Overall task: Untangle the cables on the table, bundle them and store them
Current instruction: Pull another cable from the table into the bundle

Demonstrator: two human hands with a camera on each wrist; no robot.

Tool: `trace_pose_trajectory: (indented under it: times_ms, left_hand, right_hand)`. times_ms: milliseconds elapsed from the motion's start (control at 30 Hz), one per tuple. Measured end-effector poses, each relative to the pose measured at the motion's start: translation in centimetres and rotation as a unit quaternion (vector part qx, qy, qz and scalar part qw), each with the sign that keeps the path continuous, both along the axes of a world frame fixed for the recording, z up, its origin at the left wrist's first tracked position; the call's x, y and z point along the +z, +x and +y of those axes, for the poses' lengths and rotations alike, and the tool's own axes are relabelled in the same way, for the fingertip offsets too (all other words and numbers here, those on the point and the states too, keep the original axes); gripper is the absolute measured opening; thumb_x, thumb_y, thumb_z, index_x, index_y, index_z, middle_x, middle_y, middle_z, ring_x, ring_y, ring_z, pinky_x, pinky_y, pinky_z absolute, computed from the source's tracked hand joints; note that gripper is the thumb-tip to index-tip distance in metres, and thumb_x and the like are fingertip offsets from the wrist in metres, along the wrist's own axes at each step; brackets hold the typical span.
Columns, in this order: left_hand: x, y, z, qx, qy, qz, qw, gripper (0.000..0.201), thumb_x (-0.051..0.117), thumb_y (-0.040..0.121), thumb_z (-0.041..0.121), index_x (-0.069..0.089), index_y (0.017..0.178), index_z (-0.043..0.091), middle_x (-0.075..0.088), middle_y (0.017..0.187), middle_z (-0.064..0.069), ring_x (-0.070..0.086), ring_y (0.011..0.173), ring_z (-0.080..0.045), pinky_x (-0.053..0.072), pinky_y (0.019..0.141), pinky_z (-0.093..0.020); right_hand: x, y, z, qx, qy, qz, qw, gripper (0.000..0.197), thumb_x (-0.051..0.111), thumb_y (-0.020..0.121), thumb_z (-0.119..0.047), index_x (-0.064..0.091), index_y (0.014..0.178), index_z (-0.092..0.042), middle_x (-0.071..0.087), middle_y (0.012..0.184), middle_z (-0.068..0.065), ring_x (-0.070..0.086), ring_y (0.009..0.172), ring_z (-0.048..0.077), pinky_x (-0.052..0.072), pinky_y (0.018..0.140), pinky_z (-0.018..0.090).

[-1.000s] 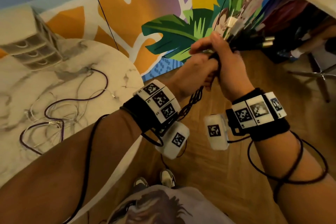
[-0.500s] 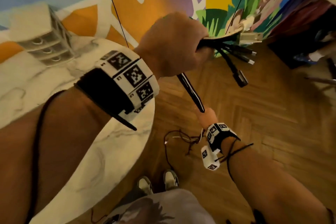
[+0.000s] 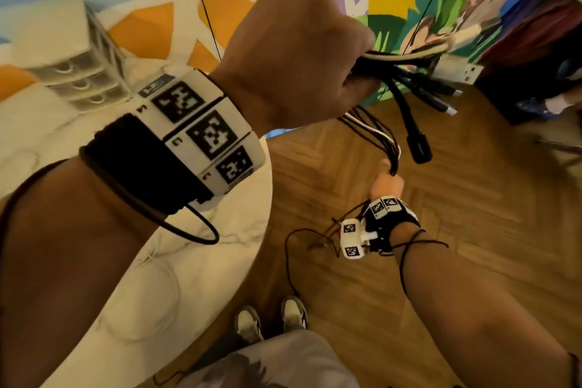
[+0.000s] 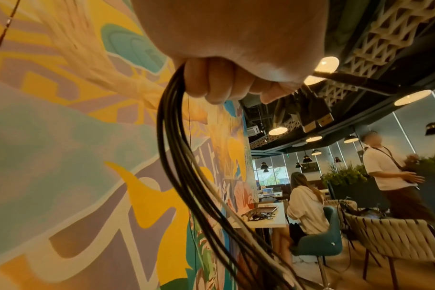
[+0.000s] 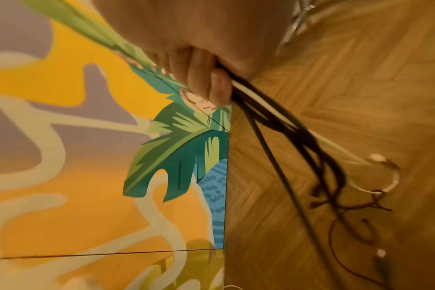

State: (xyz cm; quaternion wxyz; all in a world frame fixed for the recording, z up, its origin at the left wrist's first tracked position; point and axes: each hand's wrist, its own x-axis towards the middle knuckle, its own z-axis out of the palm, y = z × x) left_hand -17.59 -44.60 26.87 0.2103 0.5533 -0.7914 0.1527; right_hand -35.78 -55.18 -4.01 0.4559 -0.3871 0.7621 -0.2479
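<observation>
Left to right: white marbled round surface point(image 3: 201, 277) at 9 o'clock in the head view, small white drawer unit point(image 3: 67, 66) on its far edge at 10. Left hand point(image 3: 296, 57) is raised at 12, fisted round one end of the bundle of black and white cables point(image 3: 376, 132); the black and white plug ends point(image 3: 441, 85) fan out past the fist toward 3. Right hand point(image 3: 386, 183) sits well below at about 5 o'clock, fingers curled round the same bundle further down; loose tails trail from it onto the herringbone wood floor point(image 3: 472, 246). Change: a second ago both hands were clamped together on the bundle near the plugs, and half a second ago they had split, left up and right down. The gap now looks about the same or slightly wider, and the strands between the hands lie nearly parallel rather than twisted. My read: the right hand is stripping down the length to comb out tangles, so this batch is close to straight and ready to coil. Long axis now runs from 12 to 5, steeply down from the left fist, plugs at the top, free ends at the bottom. The bundle is off the surface, held in air over the floor. Right wrist view shows the tails still crossed and knotted, blurred.
</observation>
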Motion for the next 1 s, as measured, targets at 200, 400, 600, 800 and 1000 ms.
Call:
trace_pose_trajectory:
  times_ms: [200,400,600,800,1000]
  left_hand:
    - [-1.1,-0.6,-0.6,-0.054,-0.007,0.057,0.997,0.034,0.048,0.083,0.038,0.060,0.063,0.014,0.031,0.050,0.006,0.024,0.042,-0.016,0.008,0.048,-0.018]
    - [-5.7,-3.0,-2.2,-0.019,0.093,0.359,0.929,0.033,0.049,0.086,0.026,0.036,0.055,0.028,0.028,0.045,0.014,0.025,0.040,-0.007,0.017,0.044,-0.017]
    - [-11.4,-3.4,-3.2,0.070,0.280,0.519,0.805,0.036,0.058,0.089,0.018,0.043,0.056,0.018,0.037,0.048,0.013,0.033,0.044,-0.002,0.027,0.050,-0.019]
    - [-12.5,-3.8,-2.3,0.077,0.294,0.562,0.769,0.016,0.054,0.089,0.013,0.065,0.088,0.002,0.064,0.078,-0.010,0.058,0.074,-0.016,0.047,0.069,-0.033]
    - [-13.6,-2.8,-0.4,0.043,0.328,0.561,0.759,0.023,0.049,0.092,0.004,0.060,0.100,0.023,0.064,0.088,0.004,0.061,0.093,-0.020,0.048,0.077,-0.030]
  right_hand:
    - [-1.7,-1.6,2.1,0.254,0.092,0.173,0.947,0.033,0.055,0.092,-0.024,0.063,0.111,0.001,0.063,0.095,0.018,0.060,0.089,0.034,0.046,0.074,0.036]
    - [-0.9,-2.1,1.6,0.444,0.073,0.172,0.876,0.021,0.065,0.085,-0.024,0.065,0.104,-0.015,0.066,0.104,0.008,0.062,0.100,0.027,0.051,0.088,0.037]
    - [8.7,0.4,2.6,0.387,-0.148,-0.252,0.875,0.034,0.048,0.087,-0.009,0.063,0.108,-0.031,0.065,0.115,-0.009,0.059,0.108,0.009,0.050,0.088,0.025]
    - [15.4,2.8,3.5,0.368,-0.055,-0.500,0.782,0.046,0.058,0.057,-0.010,0.062,0.103,-0.008,0.061,0.097,0.012,0.058,0.092,0.024,0.047,0.082,0.035]
    - [16.6,4.2,4.0,0.426,-0.056,-0.457,0.779,0.048,0.063,0.081,-0.032,0.061,0.115,0.003,0.062,0.119,0.020,0.060,0.109,0.026,0.048,0.090,0.030]
